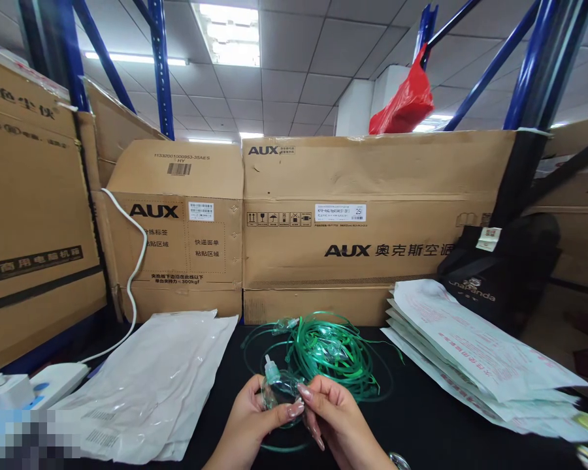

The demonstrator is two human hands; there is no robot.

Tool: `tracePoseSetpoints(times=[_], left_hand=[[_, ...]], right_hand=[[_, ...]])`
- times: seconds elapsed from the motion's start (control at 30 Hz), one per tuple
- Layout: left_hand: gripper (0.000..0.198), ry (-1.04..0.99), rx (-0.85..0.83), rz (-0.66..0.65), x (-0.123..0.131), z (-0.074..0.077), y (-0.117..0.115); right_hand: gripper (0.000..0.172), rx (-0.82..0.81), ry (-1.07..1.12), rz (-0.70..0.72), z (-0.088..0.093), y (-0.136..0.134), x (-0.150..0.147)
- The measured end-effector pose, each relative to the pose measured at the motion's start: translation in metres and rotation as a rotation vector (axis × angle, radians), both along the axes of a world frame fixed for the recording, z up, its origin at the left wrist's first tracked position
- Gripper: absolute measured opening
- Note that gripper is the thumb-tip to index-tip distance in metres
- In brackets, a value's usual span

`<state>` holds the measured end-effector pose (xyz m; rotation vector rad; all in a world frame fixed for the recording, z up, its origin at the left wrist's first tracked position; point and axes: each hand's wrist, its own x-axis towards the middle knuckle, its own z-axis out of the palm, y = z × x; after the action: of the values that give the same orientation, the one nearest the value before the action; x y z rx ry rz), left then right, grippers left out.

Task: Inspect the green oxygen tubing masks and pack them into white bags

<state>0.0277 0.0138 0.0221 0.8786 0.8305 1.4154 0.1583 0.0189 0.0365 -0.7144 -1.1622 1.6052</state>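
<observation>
My left hand (255,418) and my right hand (330,411) meet low in the middle of the view. Both pinch a clear plastic mask piece (277,385) with a small pale green connector on top. Thin green tubing runs from it. Just behind my hands a tangled pile of green tubing (323,349) with more clear parts lies on the black table (411,418).
A stack of white plastic bags (151,385) lies to the left, and a stack of printed paper pouches (475,356) to the right. A white power strip (34,385) with a cable sits far left. AUX cardboard boxes (362,222) wall off the back; a black bag (509,267) leans at the right.
</observation>
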Motion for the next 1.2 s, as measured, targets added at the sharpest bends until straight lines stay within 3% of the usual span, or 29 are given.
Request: tracePoseSetpoints(times=[0.1, 0.5, 0.73, 0.9, 1.2], left_hand=[[0.035, -0.012, -0.003, -0.002, 0.003, 0.000, -0.001], [0.037, -0.124, -0.122, -0.083, -0.005, 0.007, -0.005], [0.030, -0.092, -0.034, -0.093, 0.000, 0.003, -0.005], [0.046, -0.067, 0.057, -0.037, 0.004, -0.003, -0.005], [0.041, -0.011, 0.002, -0.040, 0.003, 0.000, -0.006]], right_hand=[[0.031, -0.003, -0.013, -0.031, -0.002, 0.002, 0.000], [0.030, -0.176, 0.241, 0.116, -0.011, 0.014, 0.005], [0.029, -0.145, 0.226, 0.087, -0.012, 0.013, 0.005], [0.032, -0.064, 0.089, 0.027, -0.013, 0.009, 0.001], [0.032, -0.021, 0.075, 0.041, -0.017, 0.011, 0.000]])
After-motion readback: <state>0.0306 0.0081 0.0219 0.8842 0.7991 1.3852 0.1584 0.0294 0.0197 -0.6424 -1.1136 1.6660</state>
